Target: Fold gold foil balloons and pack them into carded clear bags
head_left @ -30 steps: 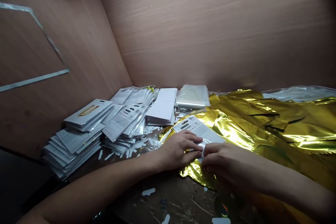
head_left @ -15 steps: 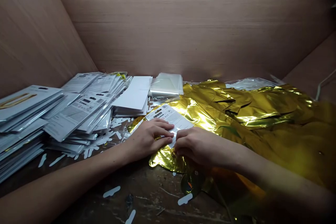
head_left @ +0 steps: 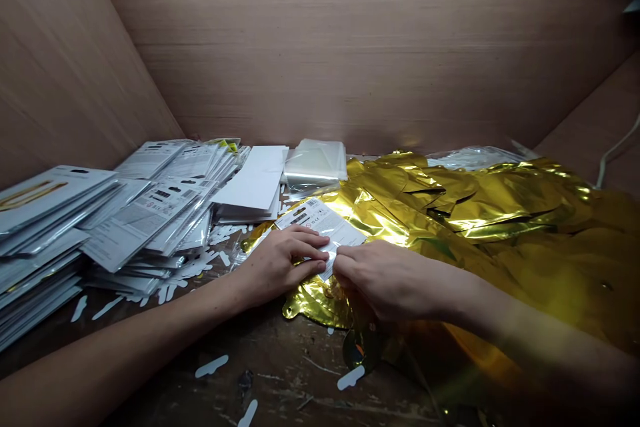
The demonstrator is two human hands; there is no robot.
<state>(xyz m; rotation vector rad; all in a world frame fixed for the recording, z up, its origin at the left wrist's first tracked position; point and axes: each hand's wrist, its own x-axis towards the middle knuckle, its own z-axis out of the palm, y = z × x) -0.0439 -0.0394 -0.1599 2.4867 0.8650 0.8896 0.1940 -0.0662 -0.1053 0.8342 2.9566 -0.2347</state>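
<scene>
A white printed packaging card (head_left: 345, 232) with a hang slot lies tilted on top of gold foil (head_left: 320, 303) that looks like a flat foil balloon. My left hand (head_left: 287, 255) rests flat across the card's left part, fingers stretched over it and the foil. At the card's lower right edge, my right hand (head_left: 377, 277) is closed, fingertips curled under. What the right fingers pinch is hidden behind the hand; gold foil shows right below them. More gold foil sheets (head_left: 480, 210) spread out to the right, partly under my right forearm.
Stacks of bagged white cards (head_left: 145, 213) fill the left side. Blank white cards (head_left: 253, 177) and clear plastic bags (head_left: 316, 163) stand at the back. Small white paper cut-outs (head_left: 211, 365) are scattered over the dark tabletop (head_left: 280, 380). Wooden panels (head_left: 330, 47) enclose the back and sides.
My right hand has turned slightly, its fingers curling further down at the card's edge. My left hand stays on the card. The whole view has shifted very slightly.
</scene>
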